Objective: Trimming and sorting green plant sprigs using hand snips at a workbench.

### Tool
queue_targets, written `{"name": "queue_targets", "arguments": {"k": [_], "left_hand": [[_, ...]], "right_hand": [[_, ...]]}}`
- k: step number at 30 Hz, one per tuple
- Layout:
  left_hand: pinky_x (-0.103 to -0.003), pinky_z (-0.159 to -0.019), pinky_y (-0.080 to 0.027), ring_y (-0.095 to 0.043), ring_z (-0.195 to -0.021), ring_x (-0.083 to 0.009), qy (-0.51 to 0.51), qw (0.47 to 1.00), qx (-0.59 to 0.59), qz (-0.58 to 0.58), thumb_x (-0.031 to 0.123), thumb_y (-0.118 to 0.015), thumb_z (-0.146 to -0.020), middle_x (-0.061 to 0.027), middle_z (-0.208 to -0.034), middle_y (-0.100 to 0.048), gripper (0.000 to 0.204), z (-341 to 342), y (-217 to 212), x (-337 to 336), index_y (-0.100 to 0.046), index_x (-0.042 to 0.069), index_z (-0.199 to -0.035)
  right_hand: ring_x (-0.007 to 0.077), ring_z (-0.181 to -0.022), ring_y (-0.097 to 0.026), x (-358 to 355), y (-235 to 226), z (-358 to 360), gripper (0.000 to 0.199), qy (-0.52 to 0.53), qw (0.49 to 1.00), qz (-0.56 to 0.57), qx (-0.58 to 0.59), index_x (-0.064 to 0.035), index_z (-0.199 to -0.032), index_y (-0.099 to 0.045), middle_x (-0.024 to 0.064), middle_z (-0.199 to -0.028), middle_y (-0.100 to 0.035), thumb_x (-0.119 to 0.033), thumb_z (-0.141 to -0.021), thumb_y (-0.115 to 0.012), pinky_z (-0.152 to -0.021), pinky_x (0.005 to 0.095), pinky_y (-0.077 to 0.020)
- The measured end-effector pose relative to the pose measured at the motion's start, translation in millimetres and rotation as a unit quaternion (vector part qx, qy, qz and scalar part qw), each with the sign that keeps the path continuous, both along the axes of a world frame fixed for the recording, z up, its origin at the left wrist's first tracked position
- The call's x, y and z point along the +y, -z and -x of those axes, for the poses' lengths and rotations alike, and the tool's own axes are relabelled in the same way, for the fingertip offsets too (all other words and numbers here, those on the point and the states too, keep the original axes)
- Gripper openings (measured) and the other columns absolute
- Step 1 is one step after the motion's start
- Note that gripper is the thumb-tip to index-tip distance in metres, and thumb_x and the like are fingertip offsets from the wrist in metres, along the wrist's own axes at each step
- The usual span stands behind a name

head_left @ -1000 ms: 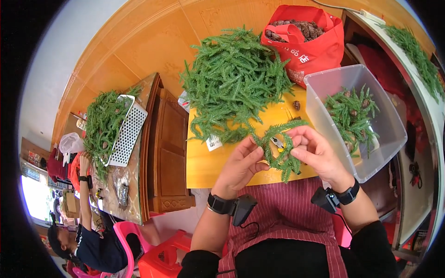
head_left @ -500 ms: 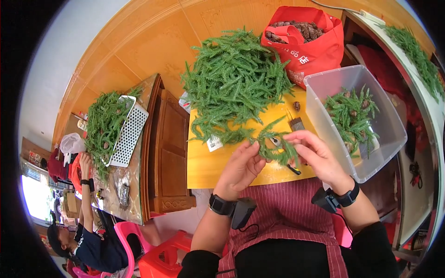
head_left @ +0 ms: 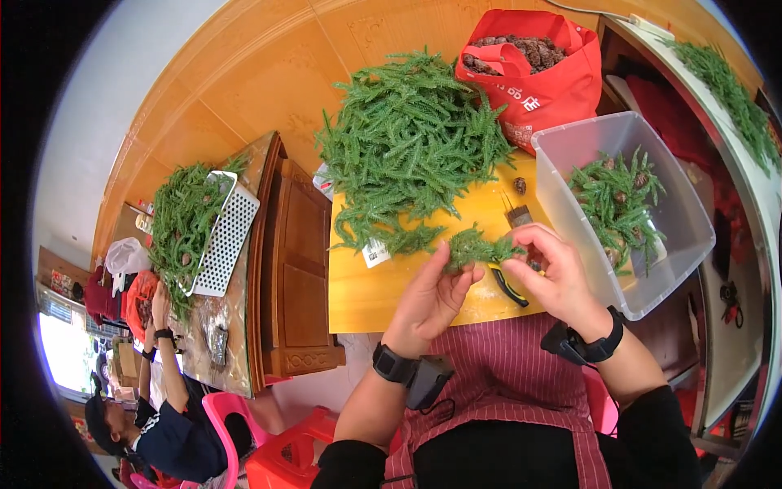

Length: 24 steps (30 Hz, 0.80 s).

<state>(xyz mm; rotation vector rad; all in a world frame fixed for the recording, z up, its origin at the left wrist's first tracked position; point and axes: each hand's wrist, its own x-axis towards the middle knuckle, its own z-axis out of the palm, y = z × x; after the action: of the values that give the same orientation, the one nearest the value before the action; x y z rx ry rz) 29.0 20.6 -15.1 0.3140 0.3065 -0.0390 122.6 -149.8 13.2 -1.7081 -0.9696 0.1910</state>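
A green artificial pine sprig [head_left: 475,247] is stretched between my two hands above the yellow tabletop [head_left: 383,297]. My left hand [head_left: 436,289] pinches its left end between thumb and forefinger, the other fingers loosely bent. At the sprig's right end, my right hand [head_left: 550,265] grips it with thumb and fingertips. Pliers with black-and-yellow handles [head_left: 510,287] lie on the table below the sprig, partly covered by it. Beyond my hands rises a big heap of pine sprigs [head_left: 415,138]. A pine cone [head_left: 520,186] and a bundle of thin brown wires [head_left: 518,213] rest near my right hand.
A clear plastic bin [head_left: 672,261] with sprigs and cones stands on the right. Behind it is a red bag [head_left: 562,94] full of pine cones. At the left, a co-worker [head_left: 175,432] sits by another table with a white perforated basket [head_left: 230,236] and greenery.
The sprig, looped before, now lies straighter and more bunched between my hands, uncovering more of the pliers. The co-worker's hands have shifted beside the orange-red bag.
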Motion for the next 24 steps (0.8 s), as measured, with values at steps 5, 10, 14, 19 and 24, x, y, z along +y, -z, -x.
{"name": "queue_targets", "arguments": {"k": [5, 10, 14, 19, 24], "left_hand": [[-0.017, -0.047, -0.048, -0.061, -0.062, -0.0169, 0.090, 0.987, -0.077, -0.109, 0.031, -0.043, -0.092, -0.0081, -0.076, -0.056, 0.032, 14, -4, 1, -0.051, 0.001, -0.088], [-0.017, -0.043, -0.034, -0.050, -0.053, -0.0103, 0.131, 0.928, -0.148, -0.315, 0.034, -0.059, -0.083, -0.0058, -0.068, -0.049, 0.033, 26, -31, 2, -0.048, 0.005, -0.072], [-0.017, -0.052, -0.037, -0.049, -0.061, -0.0090, -0.085, 0.852, -0.160, -0.491, 0.012, -0.070, -0.073, -0.0054, -0.071, -0.049, 0.022, 18, -37, 0, -0.049, 0.004, -0.075], [-0.022, -0.060, -0.041, -0.051, -0.073, -0.0119, -0.229, 0.598, -0.142, -0.755, 0.002, -0.071, -0.066, -0.0069, -0.085, -0.055, 0.028, 4, -47, -3, -0.054, 0.003, -0.088], [-0.026, -0.063, -0.042, -0.053, -0.077, -0.0145, -0.179, 0.509, -0.137, -0.831, 0.002, -0.071, -0.064, -0.0069, -0.094, -0.058, 0.038, 2, -42, -2, -0.059, 0.004, -0.099]], "right_hand": [[0.0021, -0.068, -0.046, 0, 7, 0, 0.019, 0.026, 0.994, -0.042, 0.095, -0.0008, -0.095, -0.050, -0.0028, -0.081, -0.050, -0.002, -0.078, -0.060, -0.057, 0.0173, -0.0378], [0.0014, -0.065, -0.045, 1, 3, 3, 0.019, 0.028, 0.994, -0.043, 0.095, -0.0011, -0.094, -0.052, -0.0038, -0.078, -0.049, -0.003, -0.078, -0.062, -0.056, 0.0168, -0.0375], [0.0016, -0.065, -0.045, 2, 2, 5, 0.019, 0.030, 0.996, -0.028, 0.075, -0.0007, -0.093, -0.052, -0.0035, -0.079, -0.049, -0.003, -0.077, -0.062, -0.056, 0.0169, -0.0378], [0.0023, -0.068, -0.046, 0, 3, 7, 0.020, 0.012, 0.996, -0.021, 0.091, -0.0005, -0.094, -0.052, -0.0020, -0.082, -0.050, -0.003, -0.077, -0.062, -0.059, 0.0174, -0.0389], [0.0034, -0.071, -0.047, 1, 1, 8, 0.021, -0.020, 0.994, -0.036, 0.105, 0.0002, -0.094, -0.052, -0.0002, -0.086, -0.050, 0.000, -0.076, -0.063, -0.064, 0.0186, -0.0412]]}}
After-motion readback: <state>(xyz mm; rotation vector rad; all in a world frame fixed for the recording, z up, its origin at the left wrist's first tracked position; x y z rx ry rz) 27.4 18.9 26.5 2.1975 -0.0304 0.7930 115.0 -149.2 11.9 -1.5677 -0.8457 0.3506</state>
